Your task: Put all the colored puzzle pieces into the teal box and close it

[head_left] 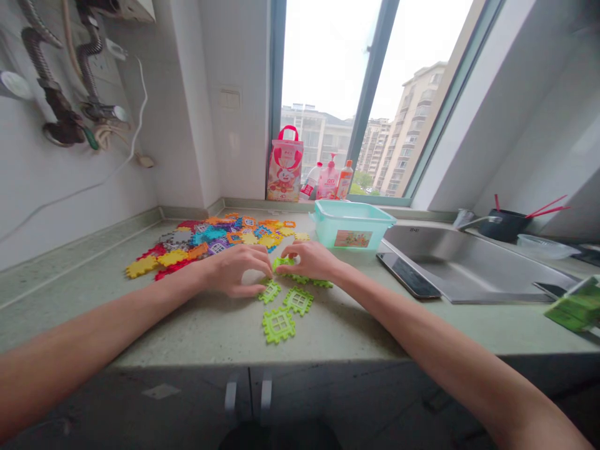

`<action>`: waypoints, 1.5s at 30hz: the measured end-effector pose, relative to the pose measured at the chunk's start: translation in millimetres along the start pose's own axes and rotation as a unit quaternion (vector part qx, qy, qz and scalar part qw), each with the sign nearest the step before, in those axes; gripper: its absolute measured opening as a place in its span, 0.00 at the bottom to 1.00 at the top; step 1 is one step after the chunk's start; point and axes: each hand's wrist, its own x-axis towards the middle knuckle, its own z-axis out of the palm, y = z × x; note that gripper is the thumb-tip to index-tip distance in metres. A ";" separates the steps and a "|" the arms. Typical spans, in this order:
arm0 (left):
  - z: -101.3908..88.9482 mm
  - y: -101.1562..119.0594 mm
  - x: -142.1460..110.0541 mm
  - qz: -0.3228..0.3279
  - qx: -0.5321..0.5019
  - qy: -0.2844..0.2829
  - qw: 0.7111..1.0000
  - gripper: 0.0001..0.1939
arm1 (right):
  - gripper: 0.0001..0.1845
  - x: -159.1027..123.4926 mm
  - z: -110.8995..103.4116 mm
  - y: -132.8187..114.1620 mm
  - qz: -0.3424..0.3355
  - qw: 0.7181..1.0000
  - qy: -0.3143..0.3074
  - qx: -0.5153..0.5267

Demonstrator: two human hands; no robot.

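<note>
Both my hands meet over a green building tile (282,263) on the pale green counter (210,325). My left hand (237,269) has its fingers curled, with the fingertips pinched at the tile's left side. My right hand (309,259) pinches the same tile from the right. Three more green window-pattern tiles lie flat just in front: one (270,291) under my left fingertips, one (298,300) beside it and the largest (279,324) nearest the counter edge. A pile of loose coloured tiles (210,240) lies behind my left hand.
A teal plastic box (351,226) stands behind my right hand. A steel sink (462,262) with a dark phone (407,275) on its rim is at the right. A pink bag (285,165) and bottles (330,180) stand on the windowsill. A green object (574,306) lies far right.
</note>
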 end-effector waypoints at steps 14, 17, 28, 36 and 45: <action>-8.1 -20.7 -12.1 -0.059 0.040 -0.001 0.997 0.15 | 0.19 0.9 0.1 5.2 -0.032 0.999 -0.009 0.008; -8.2 -17.4 -10.6 -0.061 0.027 0.004 0.998 0.13 | 0.19 0.9 0.9 7.5 -0.038 0.999 -0.001 0.007; -6.7 -28.7 -16.4 -0.109 0.052 0.007 0.993 0.14 | 0.17 3.0 11.1 4.3 -0.035 0.998 0.032 0.030; -6.0 -31.0 -18.1 -0.098 0.044 -0.003 0.994 0.17 | 0.10 4.4 9.8 9.6 -0.028 0.999 0.010 0.013; 0.8 -35.7 -19.7 -0.130 0.030 0.049 0.990 0.10 | 0.16 4.6 10.3 22.9 -0.004 0.999 0.025 0.035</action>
